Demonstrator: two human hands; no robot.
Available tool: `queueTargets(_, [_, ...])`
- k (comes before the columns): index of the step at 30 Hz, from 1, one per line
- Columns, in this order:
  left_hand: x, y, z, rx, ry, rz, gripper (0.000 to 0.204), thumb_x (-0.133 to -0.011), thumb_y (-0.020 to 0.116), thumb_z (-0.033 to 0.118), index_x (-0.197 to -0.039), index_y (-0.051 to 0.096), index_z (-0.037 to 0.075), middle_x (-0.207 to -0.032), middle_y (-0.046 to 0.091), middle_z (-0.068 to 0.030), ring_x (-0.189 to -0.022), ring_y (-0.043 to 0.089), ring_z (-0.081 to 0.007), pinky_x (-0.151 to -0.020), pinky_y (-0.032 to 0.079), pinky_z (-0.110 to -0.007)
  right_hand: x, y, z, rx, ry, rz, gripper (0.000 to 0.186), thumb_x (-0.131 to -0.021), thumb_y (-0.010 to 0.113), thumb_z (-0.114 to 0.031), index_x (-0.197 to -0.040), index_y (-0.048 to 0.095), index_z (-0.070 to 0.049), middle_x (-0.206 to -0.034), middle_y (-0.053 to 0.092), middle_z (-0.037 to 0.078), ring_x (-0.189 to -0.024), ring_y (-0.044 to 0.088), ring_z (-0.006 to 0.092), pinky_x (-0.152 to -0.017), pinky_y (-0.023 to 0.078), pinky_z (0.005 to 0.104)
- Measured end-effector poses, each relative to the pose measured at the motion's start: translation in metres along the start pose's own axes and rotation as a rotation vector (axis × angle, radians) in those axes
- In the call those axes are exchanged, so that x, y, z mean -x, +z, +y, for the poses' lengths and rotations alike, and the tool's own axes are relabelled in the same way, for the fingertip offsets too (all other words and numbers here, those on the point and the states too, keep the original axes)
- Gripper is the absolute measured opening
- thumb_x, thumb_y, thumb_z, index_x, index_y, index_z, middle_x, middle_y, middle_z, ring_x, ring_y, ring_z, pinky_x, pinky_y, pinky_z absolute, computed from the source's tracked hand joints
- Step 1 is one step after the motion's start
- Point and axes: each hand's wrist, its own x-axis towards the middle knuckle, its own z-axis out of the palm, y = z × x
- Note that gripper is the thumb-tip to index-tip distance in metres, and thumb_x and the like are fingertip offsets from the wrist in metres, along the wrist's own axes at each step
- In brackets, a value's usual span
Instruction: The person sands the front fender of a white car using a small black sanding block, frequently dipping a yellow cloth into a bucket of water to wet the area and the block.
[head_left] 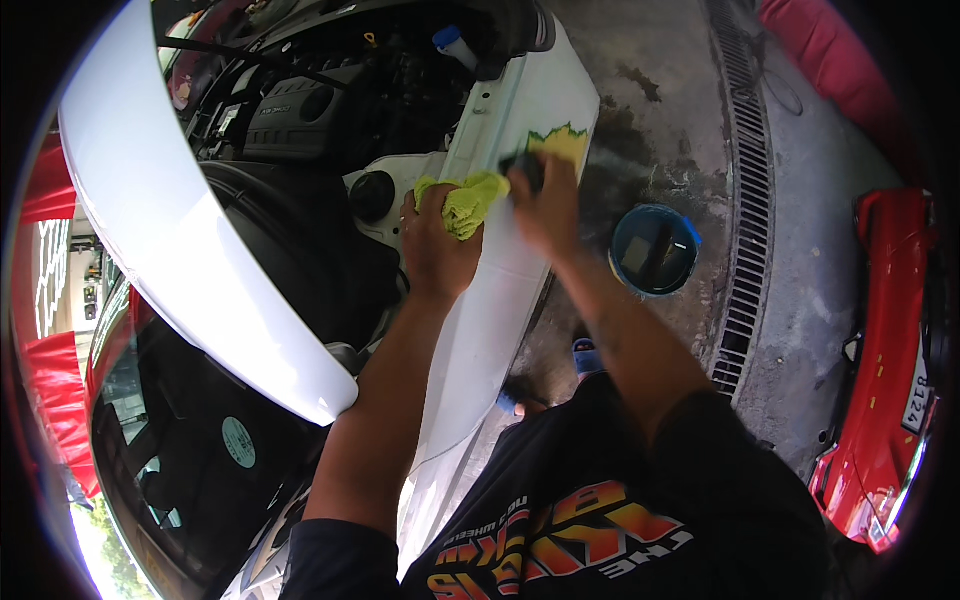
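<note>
A crumpled yellow-green cloth [466,208] is gripped in my left hand [437,245], at the inner edge of the white car fender [505,262]. My right hand [550,212] is closed on a small dark block [524,172] against the fender's top surface, to the right of the cloth. Motion blurs the block, so its exact kind does not show. Just beyond the right hand, a yellowish patch with a jagged green border [560,141] marks the fender.
The raised white hood [190,240] curves along the left, beside the open engine bay [300,115]. On the concrete to the right stands a blue bucket [654,250] of dark water. Farther right are a floor drain grate [750,210] and a red bumper [885,350].
</note>
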Motion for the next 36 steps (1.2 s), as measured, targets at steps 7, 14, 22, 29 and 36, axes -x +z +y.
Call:
queueTargets(7, [0.004, -0.002, 0.001, -0.064, -0.028, -0.007, 0.051, -0.085, 0.088, 0.017, -0.129, 0.064, 0.008, -0.129, 0.071, -0.0159, -0.135, 0.055, -0.0543, -0.118, 0.044, -0.062, 0.000, -0.003, 0.000, -0.064, 0.132, -0.071, 0.062, -0.095, 0.081, -0.037, -0.135, 0.063, 0.007, -0.128, 0.065, 0.031, -0.121, 0.065, 0.0473, -0.107, 0.052, 0.0523])
queueTargets(14, [0.000, 0.003, 0.013, 0.048, 0.029, -0.002, 0.052, -0.084, 0.088, 0.013, -0.130, 0.065, 0.008, -0.126, 0.072, -0.0182, -0.129, 0.059, -0.0496, -0.117, 0.045, -0.061, -0.084, -0.010, 0.018, -0.102, 0.279, -0.011, 0.057, -0.098, 0.079, -0.035, -0.129, 0.064, 0.010, -0.130, 0.063, 0.034, -0.121, 0.065, 0.0477, -0.107, 0.052, 0.0511])
queueTargets(22, [0.004, -0.008, 0.005, -0.028, 0.058, 0.054, 0.060, -0.085, 0.088, 0.016, -0.142, 0.069, 0.015, -0.125, 0.073, -0.0175, -0.123, 0.062, -0.0466, -0.109, 0.052, -0.053, 0.052, -0.011, -0.004, -0.206, 0.148, -0.111, 0.054, -0.096, 0.082, -0.030, -0.132, 0.061, 0.004, -0.125, 0.062, 0.027, -0.117, 0.064, 0.0444, -0.104, 0.051, 0.0509])
queueTargets(29, [-0.005, 0.000, 0.021, 0.041, 0.017, 0.037, 0.059, -0.082, 0.087, 0.005, -0.138, 0.069, 0.013, -0.123, 0.076, -0.0184, -0.122, 0.063, -0.0490, -0.109, 0.050, -0.057, -0.083, -0.005, 0.020, -0.008, 0.276, 0.028, 0.060, -0.095, 0.080, -0.039, -0.129, 0.064, 0.008, -0.128, 0.066, 0.032, -0.118, 0.067, 0.0483, -0.101, 0.055, 0.0501])
queueTargets(36, [-0.007, -0.006, 0.013, 0.034, 0.044, 0.042, 0.058, -0.082, 0.088, 0.006, -0.136, 0.069, 0.011, -0.126, 0.074, -0.0200, -0.122, 0.062, -0.0491, -0.107, 0.051, -0.056, -0.034, -0.002, 0.009, 0.002, 0.153, -0.002, 0.055, -0.097, 0.080, -0.035, -0.131, 0.064, 0.006, -0.127, 0.063, 0.030, -0.119, 0.065, 0.0465, -0.103, 0.053, 0.0510])
